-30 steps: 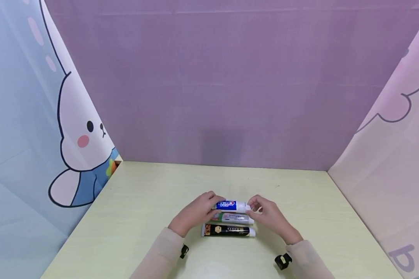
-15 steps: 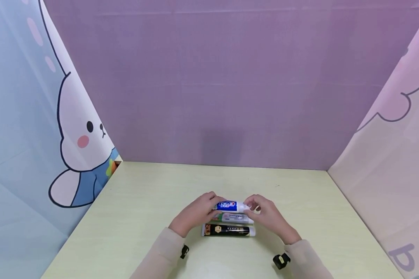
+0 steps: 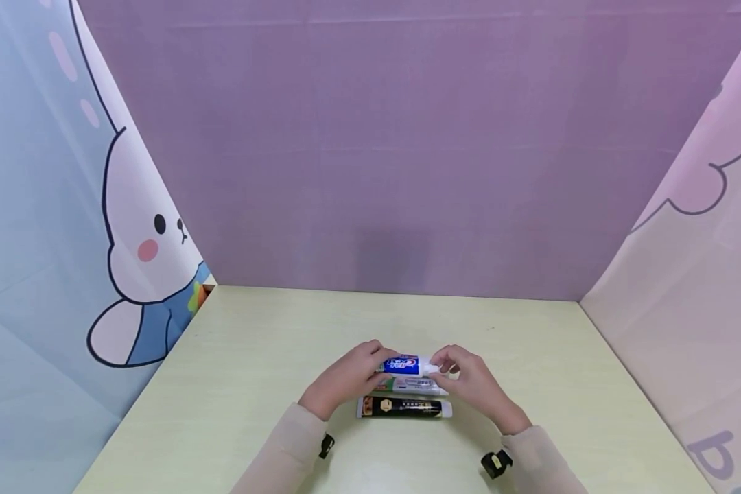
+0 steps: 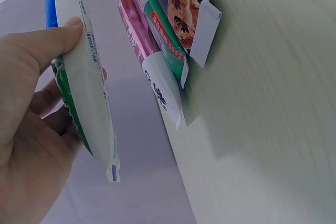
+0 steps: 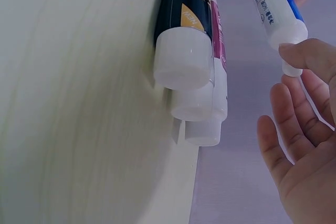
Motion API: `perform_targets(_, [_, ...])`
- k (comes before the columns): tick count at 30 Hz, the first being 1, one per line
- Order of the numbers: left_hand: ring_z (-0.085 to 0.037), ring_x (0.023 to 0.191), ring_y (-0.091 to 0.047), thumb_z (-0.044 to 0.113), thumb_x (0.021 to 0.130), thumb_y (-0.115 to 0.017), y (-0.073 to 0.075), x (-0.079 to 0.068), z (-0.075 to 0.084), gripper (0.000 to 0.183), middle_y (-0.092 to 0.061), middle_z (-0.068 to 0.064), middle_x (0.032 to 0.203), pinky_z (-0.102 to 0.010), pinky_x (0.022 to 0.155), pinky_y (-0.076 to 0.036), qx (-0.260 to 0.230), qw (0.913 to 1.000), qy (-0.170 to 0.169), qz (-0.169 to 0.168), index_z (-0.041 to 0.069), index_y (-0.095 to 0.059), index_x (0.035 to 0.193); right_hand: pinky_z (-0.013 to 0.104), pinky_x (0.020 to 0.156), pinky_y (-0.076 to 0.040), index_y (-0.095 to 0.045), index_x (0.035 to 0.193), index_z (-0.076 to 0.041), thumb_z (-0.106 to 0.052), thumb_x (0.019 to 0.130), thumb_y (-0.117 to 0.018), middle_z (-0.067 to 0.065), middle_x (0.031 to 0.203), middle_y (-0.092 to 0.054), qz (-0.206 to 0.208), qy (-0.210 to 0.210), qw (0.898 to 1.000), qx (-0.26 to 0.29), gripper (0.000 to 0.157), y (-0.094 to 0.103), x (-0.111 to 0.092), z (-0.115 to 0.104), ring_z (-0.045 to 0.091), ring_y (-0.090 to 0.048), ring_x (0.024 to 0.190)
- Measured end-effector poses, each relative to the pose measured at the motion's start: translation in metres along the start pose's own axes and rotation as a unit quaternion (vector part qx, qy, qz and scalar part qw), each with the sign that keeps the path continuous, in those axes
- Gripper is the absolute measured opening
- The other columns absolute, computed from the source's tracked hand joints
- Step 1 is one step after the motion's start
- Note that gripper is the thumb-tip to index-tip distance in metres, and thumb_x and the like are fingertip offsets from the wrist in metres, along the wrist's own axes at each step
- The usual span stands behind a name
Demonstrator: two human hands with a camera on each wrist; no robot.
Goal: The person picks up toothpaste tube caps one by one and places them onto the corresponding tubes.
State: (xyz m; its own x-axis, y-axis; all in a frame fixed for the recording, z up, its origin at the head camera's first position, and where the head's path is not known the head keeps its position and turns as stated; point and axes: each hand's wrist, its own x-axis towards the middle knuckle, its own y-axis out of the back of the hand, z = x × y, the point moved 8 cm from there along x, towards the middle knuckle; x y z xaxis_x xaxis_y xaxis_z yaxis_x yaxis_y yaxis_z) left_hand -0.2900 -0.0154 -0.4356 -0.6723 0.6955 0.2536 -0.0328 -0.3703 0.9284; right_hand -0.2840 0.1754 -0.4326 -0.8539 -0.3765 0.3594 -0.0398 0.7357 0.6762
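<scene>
A blue-and-white toothpaste tube (image 3: 401, 365) is held above the table by my left hand (image 3: 352, 377), its thumb on one face and fingers behind in the left wrist view. At the tube's other end, the thumb and fingertips of my right hand (image 3: 478, 385) pinch its narrow white cap (image 5: 292, 70), partly hidden by the thumb. Below lie a green-and-silver toothpaste tube (image 3: 415, 385) and a black toothpaste tube (image 3: 407, 408). The wrist views also show a pink-and-white toothpaste tube (image 4: 137, 30) beside the green one; the head view hides it.
The pale wooden table (image 3: 253, 398) carries the three lying tubes side by side, white caps to the right. A purple cloth (image 3: 370, 171) hangs behind, and printed cloths (image 3: 31, 274) stand at both sides. Black straps with small devices (image 3: 497, 464) sit at the wrists.
My right hand has shifted slightly left along the white end of the blue-and-white tube, its fingertips covering more of it. My left hand has stayed almost still with the tube.
</scene>
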Motion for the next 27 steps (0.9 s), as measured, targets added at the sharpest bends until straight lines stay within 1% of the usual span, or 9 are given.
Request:
perform_targets(7, [-0.007, 0.092, -0.055, 0.027, 0.098, -0.066, 0.0008, 0.0005, 0.0003, 0.040, -0.062, -0.001, 0.111, -0.017, 0.082, -0.051, -0.001, 1.0000, -0.005, 0.002, 0.014, -0.061, 0.136, 0.037, 0.073, -0.057, -0.069, 0.099, -0.013, -0.002, 0.082, -0.081, -0.007, 0.096, -0.065, 0.008, 0.021, 1.000, -0.003, 0.024, 0.0024, -0.0002, -0.0042, 0.012, -0.062, 0.082])
perform_targets(16, [-0.006, 0.092, -0.055, 0.027, 0.099, -0.066, 0.0014, 0.0008, 0.0002, 0.040, -0.061, 0.001, 0.110, -0.020, 0.082, -0.051, -0.013, 0.9999, 0.004, -0.001, 0.016, -0.061, 0.137, 0.033, 0.074, -0.057, -0.069, 0.102, -0.015, -0.007, 0.087, -0.079, -0.007, 0.099, -0.068, -0.005, 0.018, 1.000, -0.015, 0.019, 0.0013, 0.0004, -0.0020, 0.012, -0.064, 0.085])
perform_targets(22, [-0.006, 0.091, -0.054, 0.027, 0.099, -0.066, 0.0027, 0.0020, 0.0009, 0.039, -0.061, 0.000, 0.110, -0.019, 0.082, -0.051, -0.012, 0.9999, 0.000, 0.004, 0.016, -0.061, 0.136, 0.035, 0.074, -0.058, -0.070, 0.102, -0.013, -0.002, 0.085, -0.079, -0.005, 0.099, -0.069, -0.001, 0.038, 0.999, -0.011, 0.022, 0.0039, 0.0006, -0.0043, 0.011, -0.064, 0.084])
perform_targets(27, [-0.006, 0.091, -0.054, 0.026, 0.099, -0.066, 0.0026, 0.0026, 0.0014, 0.039, -0.061, 0.000, 0.110, -0.019, 0.081, -0.051, -0.011, 0.9999, -0.003, 0.004, 0.016, -0.061, 0.136, 0.035, 0.073, -0.058, -0.070, 0.102, -0.012, 0.000, 0.084, -0.079, -0.004, 0.099, -0.068, -0.004, 0.051, 0.999, -0.006, 0.023, 0.0041, 0.0011, -0.0054, 0.010, -0.063, 0.083])
